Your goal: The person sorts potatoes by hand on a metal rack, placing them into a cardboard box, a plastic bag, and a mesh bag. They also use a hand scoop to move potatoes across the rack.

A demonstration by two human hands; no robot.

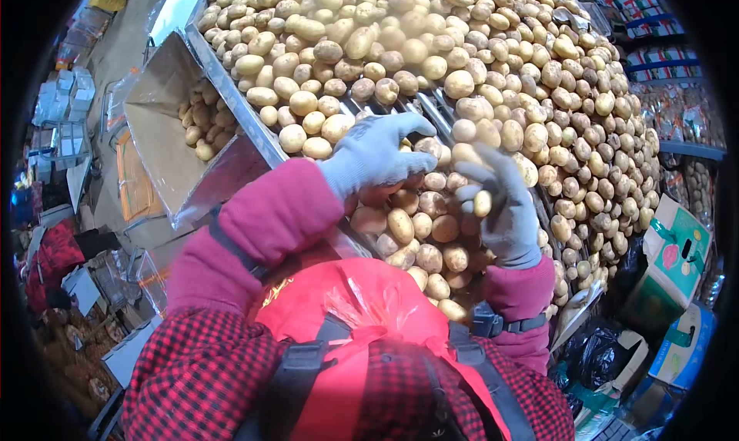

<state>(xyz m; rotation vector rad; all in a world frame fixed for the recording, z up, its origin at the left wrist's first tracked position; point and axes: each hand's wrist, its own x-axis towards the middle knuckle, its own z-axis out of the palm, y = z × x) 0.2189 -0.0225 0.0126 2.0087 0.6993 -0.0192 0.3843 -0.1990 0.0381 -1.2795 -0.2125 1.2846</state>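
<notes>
My left hand (381,152), in a grey-white knit glove, is over the potato heap, its finger and thumb curved round a brownish potato (428,147). Shadowed potatoes lie under its palm, partly hidden. My right hand (504,210), in the same kind of glove and slightly blurred, has its fingers bent round a small yellowish potato (482,203). Between and below the two hands sit more loose potatoes (429,258). Metal rails (436,116) show through a gap in the heap just beyond my left fingertips.
A metal-edged table (240,106) bears the large heap. Left of it stands a lined open carton (158,94) with potatoes (206,121) inside. At right are a green carton (673,252), a blue box (685,345) and black plastic bags (600,356). Boxes and people's belongings crowd the far left.
</notes>
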